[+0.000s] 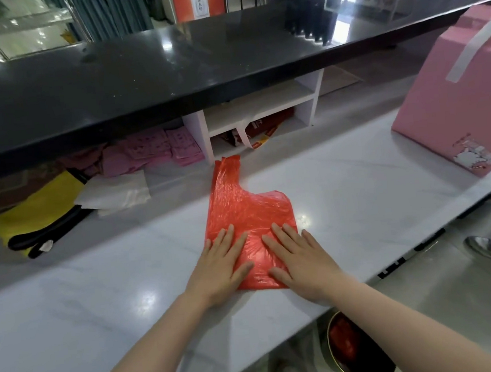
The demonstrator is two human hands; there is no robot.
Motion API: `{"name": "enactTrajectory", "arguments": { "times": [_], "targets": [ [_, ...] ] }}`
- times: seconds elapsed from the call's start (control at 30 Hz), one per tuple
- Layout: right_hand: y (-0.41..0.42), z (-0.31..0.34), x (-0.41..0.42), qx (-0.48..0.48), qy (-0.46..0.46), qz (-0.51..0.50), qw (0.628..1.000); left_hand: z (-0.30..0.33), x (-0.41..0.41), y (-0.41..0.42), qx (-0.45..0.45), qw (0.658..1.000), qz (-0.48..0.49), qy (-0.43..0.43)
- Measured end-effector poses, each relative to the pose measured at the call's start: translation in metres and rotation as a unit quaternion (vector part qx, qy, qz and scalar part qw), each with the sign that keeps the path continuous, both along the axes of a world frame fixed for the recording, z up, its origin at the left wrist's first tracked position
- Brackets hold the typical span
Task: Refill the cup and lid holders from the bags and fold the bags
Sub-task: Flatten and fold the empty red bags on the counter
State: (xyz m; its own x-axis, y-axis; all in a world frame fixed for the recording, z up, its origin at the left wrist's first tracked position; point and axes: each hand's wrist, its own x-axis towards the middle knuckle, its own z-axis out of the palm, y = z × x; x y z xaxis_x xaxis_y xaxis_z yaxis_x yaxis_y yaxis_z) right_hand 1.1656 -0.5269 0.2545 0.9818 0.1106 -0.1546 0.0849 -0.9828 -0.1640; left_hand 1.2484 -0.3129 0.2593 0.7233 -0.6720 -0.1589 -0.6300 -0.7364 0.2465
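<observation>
A red plastic bag [241,207] lies flat on the white marble counter [357,193], its one visible handle strip pointing away toward the shelf. My left hand [220,266] presses flat on the bag's near left part, fingers straight and spread. My right hand [301,258] presses flat on the near right part, its fingers also straight. The bag's near edge lies between the two hands. No cup or lid holder is in view.
A pink cardboard box [456,102] stands at the right. Under the black upper counter [169,71] sit a white shelf unit [262,116], pink packets [158,152], white napkins [117,194] and a yellow-black item [39,215]. A bin [356,351] with red contents stands below the counter edge.
</observation>
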Motion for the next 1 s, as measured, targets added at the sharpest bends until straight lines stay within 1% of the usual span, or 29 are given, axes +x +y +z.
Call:
{"name": "enactTrajectory", "arguments": {
  "times": [0.1, 0.23, 0.3, 0.37, 0.47, 0.53, 0.6, 0.63, 0.73, 0.87, 0.93, 1.0],
  "targets": [
    [-0.002, 0.002, 0.004, -0.003, 0.015, 0.009, 1.000, -0.001, 0.005, 0.026, 0.035, 0.999, -0.027, -0.032],
    [-0.003, 0.004, 0.005, -0.014, 0.029, 0.016, 0.999, -0.002, 0.008, 0.031, 0.052, 0.997, -0.047, -0.024],
    [-0.008, 0.006, 0.002, -0.001, 0.035, 0.040, 0.999, -0.002, 0.010, 0.031, 0.060, 0.996, -0.055, -0.022],
    [-0.017, 0.007, -0.004, 0.032, 0.031, 0.071, 0.997, 0.000, 0.013, 0.034, 0.061, 0.996, -0.067, -0.011],
    [-0.026, 0.014, -0.015, 0.092, -0.021, 0.074, 0.993, 0.005, 0.016, 0.037, 0.058, 0.995, -0.084, 0.015],
    [-0.028, 0.017, -0.020, 0.118, -0.097, 0.105, 0.983, 0.009, 0.018, 0.035, 0.052, 0.995, -0.085, 0.028],
    [-0.027, 0.016, -0.024, 0.125, -0.184, 0.150, 0.963, 0.012, 0.018, 0.034, 0.034, 0.995, -0.084, 0.041],
    [-0.025, 0.016, -0.025, 0.129, -0.203, 0.152, 0.959, 0.013, 0.019, 0.035, 0.021, 0.995, -0.083, 0.049],
    [-0.017, 0.022, -0.019, 0.154, -0.218, 0.113, 0.957, 0.019, 0.019, 0.040, -0.039, 0.993, -0.067, 0.087],
    [-0.013, 0.038, -0.012, 0.216, -0.176, 0.002, 0.960, 0.027, 0.012, 0.052, -0.140, 0.981, -0.027, 0.128],
    [-0.014, 0.043, -0.013, 0.290, -0.142, -0.071, 0.944, 0.030, 0.005, 0.058, -0.201, 0.967, -0.001, 0.156],
    [-0.017, 0.049, -0.009, 0.370, -0.125, -0.141, 0.910, 0.030, -0.002, 0.062, -0.277, 0.939, 0.046, 0.198]
  ]
}}
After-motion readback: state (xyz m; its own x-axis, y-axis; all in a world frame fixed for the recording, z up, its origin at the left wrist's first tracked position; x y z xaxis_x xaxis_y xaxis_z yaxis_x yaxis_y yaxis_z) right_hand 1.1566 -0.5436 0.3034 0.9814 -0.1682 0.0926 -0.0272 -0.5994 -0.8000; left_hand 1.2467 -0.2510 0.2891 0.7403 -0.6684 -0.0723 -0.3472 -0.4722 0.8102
